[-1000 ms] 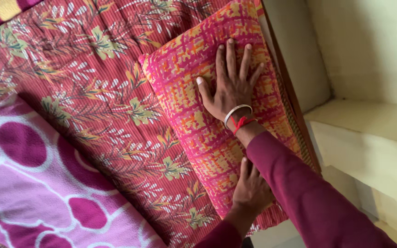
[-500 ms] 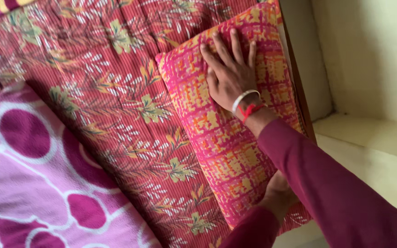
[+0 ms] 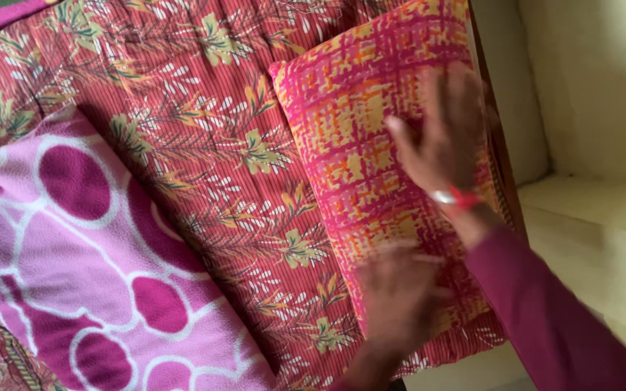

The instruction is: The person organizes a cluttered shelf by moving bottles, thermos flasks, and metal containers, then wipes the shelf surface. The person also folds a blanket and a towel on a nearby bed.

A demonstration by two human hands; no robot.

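A pink and orange checked pillow (image 3: 356,137) lies at the right end of a bed, on a red bedspread with a leaf pattern (image 3: 182,137). My right hand (image 3: 443,130), with a white bangle and red thread at the wrist, lies flat on the pillow's far right part, fingers spread. My left hand (image 3: 400,297) rests flat on the pillow's near end. Both hands are blurred by motion. Both arms wear maroon sleeves.
A folded pink blanket with magenta ovals (image 3: 74,261) lies on the bedspread at the left. The bed's wooden edge (image 3: 505,174) runs along the right of the pillow. Beyond it are a pale yellow-green wall (image 3: 603,80) and a ledge (image 3: 603,232).
My right hand has slid to the right across the pillow. My left hand has come out from under my right arm and moved up onto the pillow's near end. The view has shifted left.
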